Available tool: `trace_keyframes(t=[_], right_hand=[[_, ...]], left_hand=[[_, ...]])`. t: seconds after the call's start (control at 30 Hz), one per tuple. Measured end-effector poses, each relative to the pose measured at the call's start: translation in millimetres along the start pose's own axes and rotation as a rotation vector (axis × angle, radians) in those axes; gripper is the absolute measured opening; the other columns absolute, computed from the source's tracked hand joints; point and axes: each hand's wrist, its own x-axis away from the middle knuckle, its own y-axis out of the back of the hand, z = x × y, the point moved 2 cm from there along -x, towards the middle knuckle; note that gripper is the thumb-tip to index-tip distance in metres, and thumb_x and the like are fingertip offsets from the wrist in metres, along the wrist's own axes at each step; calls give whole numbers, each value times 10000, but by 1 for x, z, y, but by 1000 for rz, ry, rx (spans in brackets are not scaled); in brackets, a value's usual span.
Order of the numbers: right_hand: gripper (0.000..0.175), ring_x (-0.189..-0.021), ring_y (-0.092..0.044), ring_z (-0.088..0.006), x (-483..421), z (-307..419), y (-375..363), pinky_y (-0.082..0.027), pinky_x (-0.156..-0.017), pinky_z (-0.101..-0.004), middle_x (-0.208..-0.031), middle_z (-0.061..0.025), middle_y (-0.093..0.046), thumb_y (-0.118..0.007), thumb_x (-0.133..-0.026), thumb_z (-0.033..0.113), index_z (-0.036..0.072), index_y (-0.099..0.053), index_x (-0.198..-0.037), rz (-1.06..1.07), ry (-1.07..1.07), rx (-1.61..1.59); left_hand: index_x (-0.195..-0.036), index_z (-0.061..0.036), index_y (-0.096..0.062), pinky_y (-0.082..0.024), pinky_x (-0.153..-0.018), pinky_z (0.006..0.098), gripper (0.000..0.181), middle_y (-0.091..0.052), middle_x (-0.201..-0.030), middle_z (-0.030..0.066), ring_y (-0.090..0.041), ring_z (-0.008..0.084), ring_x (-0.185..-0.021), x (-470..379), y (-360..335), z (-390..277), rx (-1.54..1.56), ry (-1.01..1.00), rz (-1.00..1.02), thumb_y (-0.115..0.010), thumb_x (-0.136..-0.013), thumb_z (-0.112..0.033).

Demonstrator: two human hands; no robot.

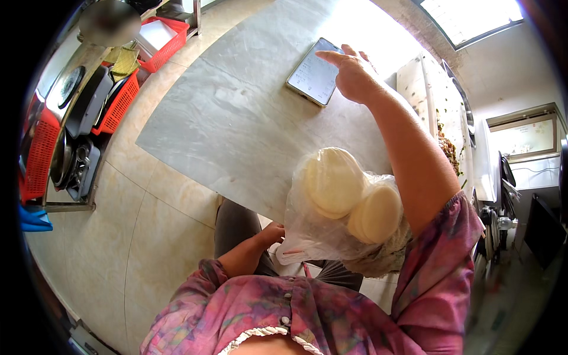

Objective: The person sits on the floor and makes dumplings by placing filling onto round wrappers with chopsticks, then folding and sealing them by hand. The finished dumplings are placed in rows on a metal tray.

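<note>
My right hand point(355, 75) reaches over a smartphone point(313, 80) that lies on the grey marbled table point(213, 115). Its index finger extends above the lit screen, which bears writing; whether it touches the glass I cannot tell. Nothing is held in that hand. Close to my body, a clear plastic bag point(306, 235) rests at the table edge with stacks of pale round dough wrappers point(337, 182) inside. My left hand point(275, 233) is low beside the bag, near the table edge. Its fingertips are partly hidden, so a grip on the bag cannot be made out.
A crumpled cloth point(381, 259) hangs by the bag. On the right, a pale surface bears scattered chopped filling point(448, 148). Shelving at left holds red plastic baskets point(117, 104), metal trays and a yellow cloth point(125, 62). The floor is tiled point(164, 248).
</note>
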Motion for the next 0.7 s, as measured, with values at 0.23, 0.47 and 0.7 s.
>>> trace_keyframes(t=[0.23, 0.47, 0.7], right_hand=[[649, -1355, -263, -280, 0, 1, 0, -151, -1123, -432, -1367, -155, -434, -342, -760, -112, 229, -522, -1281, -81, 21, -68], [604, -1339, -296, -284, 5, -23, 5, -158, -1120, -413, -1306, -142, -502, -363, -772, -111, 189, -537, -1267, -190, 91, -93], [611, -1335, -302, -283, 18, -27, 1, -148, -1121, -392, -1310, -134, -500, -359, -757, -111, 178, -539, -1264, -157, 69, -115]], left_hand=[[-1105, -16, -567, -501, -531, 306, 360, -566, -838, 70, -571, 174, -690, 25, -25, -44, -63, -75, 10, -560, -769, -144], [-1035, -73, -577, -445, -474, 258, 292, -544, -744, 11, -525, 120, -601, 32, -32, -55, -62, -95, 18, -552, -757, -160], [-923, -46, -585, -427, -496, 256, 177, -550, -758, 39, -542, 135, -636, -23, 5, 10, -40, -142, -66, -550, -765, -119]])
